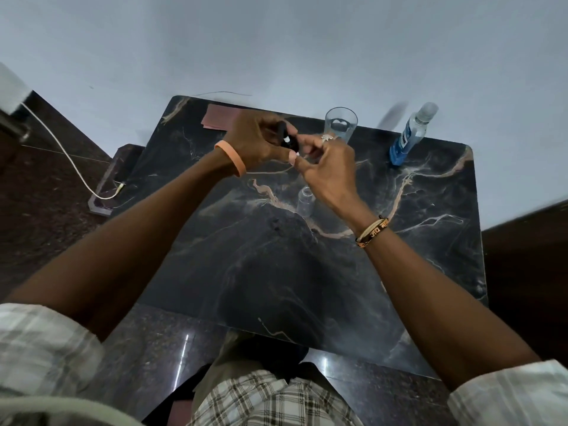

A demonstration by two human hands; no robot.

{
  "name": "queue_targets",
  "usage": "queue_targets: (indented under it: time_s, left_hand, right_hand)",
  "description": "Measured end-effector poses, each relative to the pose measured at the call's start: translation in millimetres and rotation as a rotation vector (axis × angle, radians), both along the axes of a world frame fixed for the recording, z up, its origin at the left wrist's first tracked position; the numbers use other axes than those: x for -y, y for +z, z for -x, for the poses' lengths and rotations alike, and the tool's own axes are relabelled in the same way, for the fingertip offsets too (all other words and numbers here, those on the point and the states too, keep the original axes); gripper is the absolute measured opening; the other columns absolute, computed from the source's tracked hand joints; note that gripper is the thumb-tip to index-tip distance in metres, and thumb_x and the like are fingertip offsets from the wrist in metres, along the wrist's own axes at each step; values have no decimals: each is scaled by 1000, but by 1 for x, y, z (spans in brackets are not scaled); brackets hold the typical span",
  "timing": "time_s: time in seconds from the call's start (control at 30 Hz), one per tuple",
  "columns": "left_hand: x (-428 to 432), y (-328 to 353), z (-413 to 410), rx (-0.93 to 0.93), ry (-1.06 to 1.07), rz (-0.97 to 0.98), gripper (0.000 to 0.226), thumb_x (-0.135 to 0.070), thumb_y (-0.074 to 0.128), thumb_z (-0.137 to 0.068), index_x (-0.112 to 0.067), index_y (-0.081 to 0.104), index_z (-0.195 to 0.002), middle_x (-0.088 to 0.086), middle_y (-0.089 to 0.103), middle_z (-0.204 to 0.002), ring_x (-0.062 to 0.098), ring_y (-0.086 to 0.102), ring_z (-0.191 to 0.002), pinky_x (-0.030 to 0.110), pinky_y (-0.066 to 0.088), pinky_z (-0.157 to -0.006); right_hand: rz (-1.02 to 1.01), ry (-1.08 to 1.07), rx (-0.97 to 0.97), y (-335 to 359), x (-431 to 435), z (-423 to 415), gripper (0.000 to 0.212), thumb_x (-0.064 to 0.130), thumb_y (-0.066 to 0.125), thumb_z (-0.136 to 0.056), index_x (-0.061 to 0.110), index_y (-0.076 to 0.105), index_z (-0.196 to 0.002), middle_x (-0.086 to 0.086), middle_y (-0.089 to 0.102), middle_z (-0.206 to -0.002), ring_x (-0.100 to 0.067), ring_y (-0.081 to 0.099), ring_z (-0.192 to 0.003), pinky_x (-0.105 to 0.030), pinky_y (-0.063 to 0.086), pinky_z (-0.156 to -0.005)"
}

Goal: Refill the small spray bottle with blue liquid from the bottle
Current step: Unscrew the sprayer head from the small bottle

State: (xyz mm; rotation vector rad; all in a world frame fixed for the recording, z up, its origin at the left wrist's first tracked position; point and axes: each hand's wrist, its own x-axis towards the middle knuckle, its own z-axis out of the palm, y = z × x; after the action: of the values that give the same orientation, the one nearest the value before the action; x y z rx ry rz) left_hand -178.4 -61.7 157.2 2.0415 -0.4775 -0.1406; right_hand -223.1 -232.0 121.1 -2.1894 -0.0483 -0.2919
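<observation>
Both pinching the black spray head (287, 138): left hand (255, 141), right hand (327, 170). Upright just under the right hand: small spray bottle (305, 204); blue bottle (405, 139) well rightward.

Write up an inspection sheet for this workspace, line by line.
Surface: dark veined marble table, glossy.
Job's things: small clear bottle stands mid-table without its top and looks empty; black spray top is held up above the table; blue-liquid bottle stands rear right, liquid in its lower part.
Clutter: drinking glass at the rear; reddish sheet rear left.
Hands: left hand grips the spray top; right hand pinches its near end.
Cables: white cable runs to a flat device left of the table.
Surroundings: grey wall behind.
</observation>
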Motion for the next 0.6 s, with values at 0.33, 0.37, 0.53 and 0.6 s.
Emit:
queue_targets:
  time_s: [0.33, 0.37, 0.53, 0.6]
  left_hand:
    - [-86, -67, 28, -63, 415, 68, 40, -5, 85, -63, -3, 66, -97, 11, 70, -98, 20, 69, -91, 34, 57, -86]
    - [-91, -79, 33, -95, 454, 88, 39, -3, 85, -63, -2, 66, -97, 13, 70, -98, 23, 68, -92, 35, 56, -87]
    - [-107, -138, 55, -215, 655, 71, 38, -2, 83, -66, -11, 66, -99, 4, 69, -96, 19, 67, -91, 37, 55, -88]
    - [-105, -160, 57, -260, 675, 55, 40, -2, 81, -68, -15, 65, -103, 2, 68, -97, 18, 66, -93, 37, 54, -89]
  right_hand:
    - [492, 258, 26, -40, -105, -17, 33, 11, 61, -91, 20, 64, -122, -4, 67, -107, -24, 61, -101, -35, 52, -78]
    - [517, 291, 12, -49, -112, -15, 32, 10, 60, -91, 19, 63, -121, -4, 66, -107, -23, 60, -101, -34, 50, -78]
    - [623, 417, -18, -85, -139, -5, 25, 11, 60, -91, 16, 63, -116, -4, 65, -108, -24, 58, -100, -34, 45, -77]
    - [660, 468, -45, -98, -141, -5, 21, 10, 58, -92, 13, 64, -113, -7, 64, -110, -25, 57, -102, -34, 46, -80]
